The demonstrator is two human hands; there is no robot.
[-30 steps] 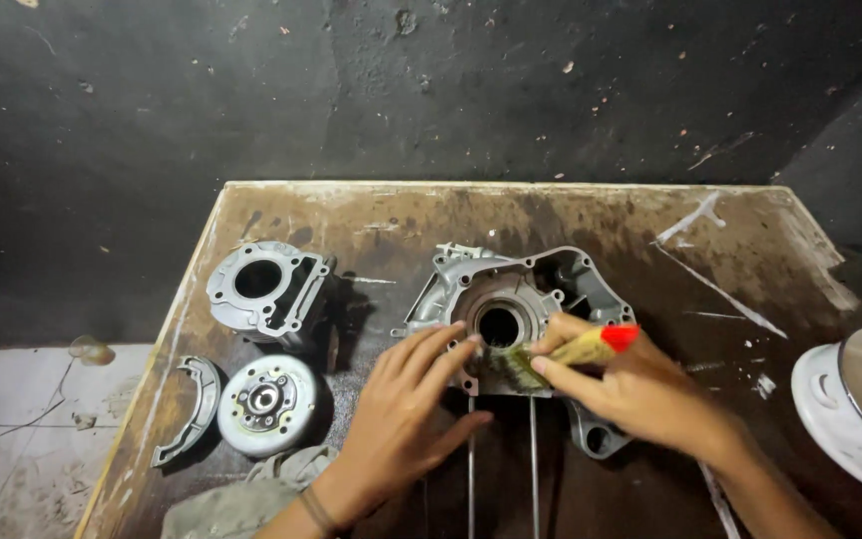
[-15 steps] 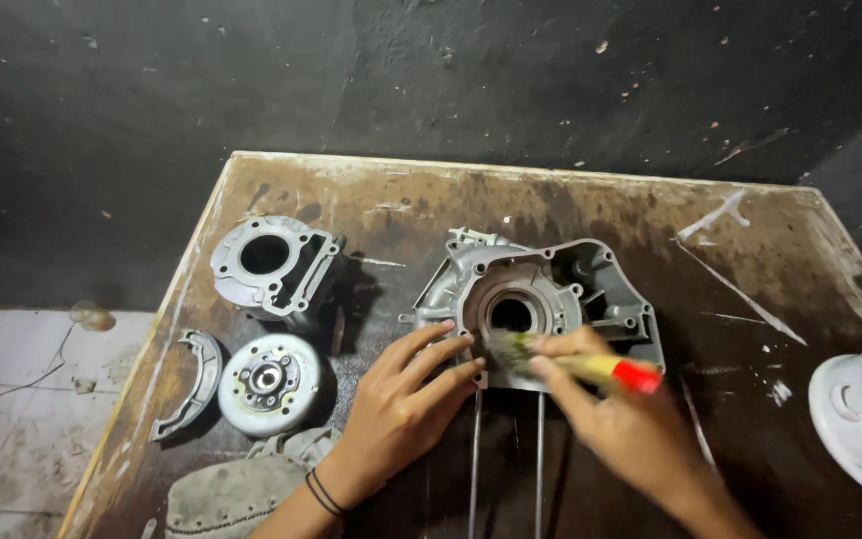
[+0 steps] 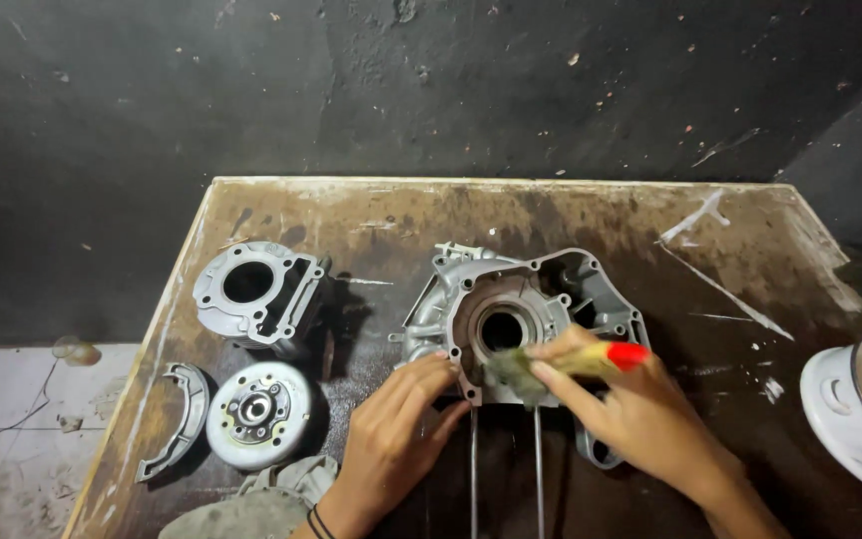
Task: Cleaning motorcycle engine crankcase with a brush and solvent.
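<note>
The right hand (image 3: pixel 641 414) pinches a brush (image 3: pixel 566 364) against the crankcase (image 3: pixel 526 299) at mid-counter (image 3: pixel 551 215); the left hand (image 3: pixel 396 434), fingers spread, steadies its near edge. A cylinder (image 3: pixel 256 289), flywheel (image 3: pixel 256 411) and curved bracket (image 3: pixel 180 419) lie left.

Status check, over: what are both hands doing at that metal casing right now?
Left hand flat on casing edge, steadying. Right hand grips yellow brush, bristles at casing bore. Cylinder and round rotor off left, nothing blocking.
</note>
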